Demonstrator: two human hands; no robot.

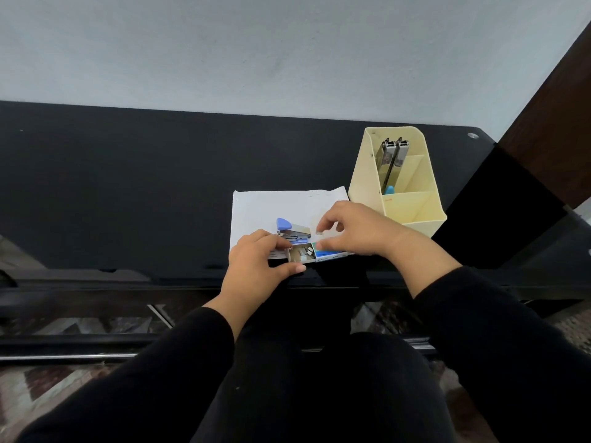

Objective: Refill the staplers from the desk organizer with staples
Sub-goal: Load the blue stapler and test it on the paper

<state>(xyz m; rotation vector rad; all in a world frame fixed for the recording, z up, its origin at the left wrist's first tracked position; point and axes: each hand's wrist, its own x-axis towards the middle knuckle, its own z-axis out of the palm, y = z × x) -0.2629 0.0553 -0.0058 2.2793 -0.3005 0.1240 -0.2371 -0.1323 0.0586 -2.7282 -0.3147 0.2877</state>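
Wall (256, 52): pale grey, fills the upper part of the frame.
Desk (128, 187): black top running across the middle of the frame, its near edge just below the hands.
Sleeves (499, 330): black, coming in from the lower left and lower right towards the centre.
Wooden panel (559, 123): dark brown, at the right edge beside the desk's far corner.
Desk organizer (364, 177): cream, with several compartments, standing on the desk right of centre, just beside the sheet's upper right corner.
Metal stapler (392, 158): stands on end in the organizer's rear left compartment, hinge end up, a blue part low down.
Paper sheet (262, 209): white, lying flat at the centre of the desk under the small items.
Right hand (358, 231): over the sheet's right side, forefinger and thumb pinched together on the staple strip, the other fingers curled.
Left hand (256, 266): at the sheet's lower left, fingers and thumb curled round the left end of the staple box.
Staple box (302, 253): lies along the sheet's lower edge, its tray slid open with loose staples showing, its blue-green sleeve to the right.
Blue stapler (292, 231): on the sheet just above the box, between the two hands, blue cap towards the upper left.
Staple strip (319, 232): a small grey piece in the right hand's fingertips, above the box; too small for more detail.
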